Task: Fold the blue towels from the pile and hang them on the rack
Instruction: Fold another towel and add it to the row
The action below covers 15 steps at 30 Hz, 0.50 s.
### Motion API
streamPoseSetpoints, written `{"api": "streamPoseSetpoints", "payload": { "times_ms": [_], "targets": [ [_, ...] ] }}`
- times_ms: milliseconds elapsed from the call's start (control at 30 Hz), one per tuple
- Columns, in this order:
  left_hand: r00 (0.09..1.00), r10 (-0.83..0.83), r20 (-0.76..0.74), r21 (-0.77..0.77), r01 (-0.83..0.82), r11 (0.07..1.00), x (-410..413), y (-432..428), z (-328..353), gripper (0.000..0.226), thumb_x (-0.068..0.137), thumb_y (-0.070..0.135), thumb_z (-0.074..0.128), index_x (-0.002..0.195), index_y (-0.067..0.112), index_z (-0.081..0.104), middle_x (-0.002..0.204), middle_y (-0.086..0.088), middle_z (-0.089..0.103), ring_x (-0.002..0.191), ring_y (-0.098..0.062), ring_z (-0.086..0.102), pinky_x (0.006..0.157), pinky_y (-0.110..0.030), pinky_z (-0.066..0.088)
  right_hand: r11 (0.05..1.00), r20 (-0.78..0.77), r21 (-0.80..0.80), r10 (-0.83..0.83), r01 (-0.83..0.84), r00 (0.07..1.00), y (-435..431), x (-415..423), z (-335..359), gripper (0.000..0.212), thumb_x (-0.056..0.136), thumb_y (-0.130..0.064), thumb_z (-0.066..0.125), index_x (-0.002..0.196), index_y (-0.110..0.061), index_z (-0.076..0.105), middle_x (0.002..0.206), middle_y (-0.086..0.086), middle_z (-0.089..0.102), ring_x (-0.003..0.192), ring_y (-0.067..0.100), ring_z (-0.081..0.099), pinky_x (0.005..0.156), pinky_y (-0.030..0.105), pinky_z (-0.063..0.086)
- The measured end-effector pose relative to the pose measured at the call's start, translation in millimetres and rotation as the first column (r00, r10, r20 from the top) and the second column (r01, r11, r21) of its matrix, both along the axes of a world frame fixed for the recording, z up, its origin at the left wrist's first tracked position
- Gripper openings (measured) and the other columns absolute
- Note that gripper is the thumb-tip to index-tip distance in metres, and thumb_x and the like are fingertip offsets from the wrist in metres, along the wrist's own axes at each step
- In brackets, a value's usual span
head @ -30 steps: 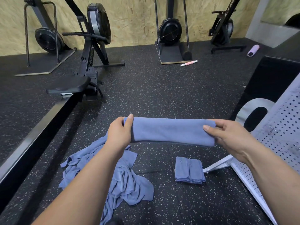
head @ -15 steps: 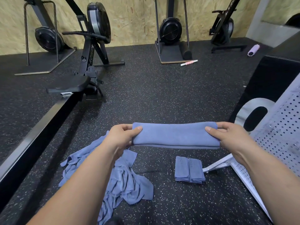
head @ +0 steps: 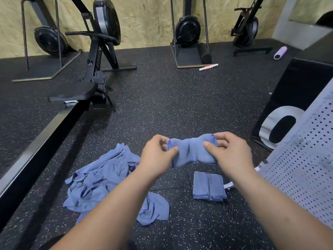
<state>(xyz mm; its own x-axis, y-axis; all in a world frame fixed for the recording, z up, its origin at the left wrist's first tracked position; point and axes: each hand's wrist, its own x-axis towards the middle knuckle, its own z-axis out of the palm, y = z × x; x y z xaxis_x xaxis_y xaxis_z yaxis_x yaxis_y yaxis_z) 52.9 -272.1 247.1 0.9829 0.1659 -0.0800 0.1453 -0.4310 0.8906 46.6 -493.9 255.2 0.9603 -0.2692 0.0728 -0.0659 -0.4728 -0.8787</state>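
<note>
A blue towel (head: pixel 191 152), folded into a short thick band, hangs in the air in front of me above the floor. My left hand (head: pixel 156 154) pinches its left end and my right hand (head: pixel 228 150) pinches its right end, the two ends brought close together so the middle sags. A loose pile of blue towels (head: pixel 108 181) lies on the floor at lower left. Two folded blue towels (head: pixel 209 186) lie side by side on the floor below my right hand. The white perforated rack (head: pixel 302 170) leans at the right edge.
A rowing machine's long black rail (head: pixel 36 148) and seat (head: pixel 73 92) run along the left. A black box (head: pixel 297 94) stands at right behind the rack. More exercise machines (head: pixel 187 31), a pink roller (head: pixel 208 67) and a purple bottle (head: pixel 280 52) sit near the far wall.
My hands have come together, halving the long folded towel into a short band. The towel has also dropped slightly lower in view.
</note>
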Motion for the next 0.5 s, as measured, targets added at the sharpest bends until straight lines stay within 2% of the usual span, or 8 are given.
{"api": "streamPoseSetpoints", "payload": {
  "times_ms": [133,233,300,367,433,500],
  "targets": [
    [0.999,-0.029,-0.030,-0.125,0.025,0.992,-14,-31,-6,0.018,0.088,0.018,0.076,0.100,0.023,0.063,0.094,0.003,0.075,0.086,-0.017,0.072,0.081,-0.040,0.057,0.986,0.023,0.061,0.153,-0.154,0.988,31,-14,-7,0.028,0.086,-0.014,0.085,0.105,-0.029,0.072,0.094,-0.018,0.077,0.085,-0.008,0.072,0.077,0.014,0.057],
    [0.998,0.028,-0.057,-0.275,-0.042,0.961,-20,-42,-7,0.013,0.095,0.022,0.067,0.106,0.017,0.062,0.096,0.000,0.071,0.083,-0.015,0.065,0.073,-0.033,0.051,0.981,0.028,0.025,0.194,-0.195,0.981,39,-24,-12,0.030,0.087,-0.006,0.079,0.102,-0.031,0.073,0.093,-0.022,0.077,0.088,-0.011,0.071,0.078,0.010,0.054],
    [0.996,0.048,-0.069,-0.358,-0.070,0.931,-22,-43,-8,0.021,0.097,0.031,0.069,0.108,0.016,0.061,0.094,0.000,0.068,0.075,-0.009,0.062,0.069,-0.026,0.048,0.978,0.023,0.021,0.207,-0.207,0.978,40,-27,-12,0.028,0.087,-0.009,0.078,0.101,-0.033,0.075,0.093,-0.025,0.077,0.088,-0.011,0.072,0.081,0.014,0.055],
    [0.994,0.077,-0.074,-0.406,-0.101,0.908,-24,-42,-6,0.043,0.088,0.048,0.078,0.112,0.019,0.058,0.097,0.002,0.071,0.070,-0.005,0.065,0.066,-0.024,0.051,0.966,0.029,0.064,0.251,-0.252,0.968,41,-27,-10,0.033,0.089,-0.004,0.074,0.096,-0.036,0.078,0.097,-0.029,0.076,0.091,-0.010,0.071,0.084,0.013,0.054],
    [0.991,0.113,-0.078,-0.375,-0.134,0.917,-22,-39,-7,0.062,0.070,0.065,0.080,0.113,0.029,0.054,0.103,0.001,0.075,0.081,-0.012,0.071,0.077,-0.035,0.057,0.953,0.020,0.101,0.286,-0.286,0.958,42,-26,-9,0.042,0.090,0.004,0.063,0.093,-0.034,0.080,0.100,-0.032,0.075,0.093,-0.010,0.071,0.086,0.012,0.052],
    [0.988,0.135,-0.074,-0.354,-0.152,0.923,-19,-36,-9,0.065,0.060,0.067,0.078,0.111,0.035,0.053,0.106,-0.004,0.075,0.084,-0.021,0.071,0.084,-0.047,0.059,0.959,0.006,0.099,0.268,-0.267,0.963,40,-21,-13,0.042,0.093,0.003,0.058,0.099,-0.031,0.081,0.101,-0.026,0.077,0.093,-0.007,0.070,0.087,0.022,0.055]
  ]
}}
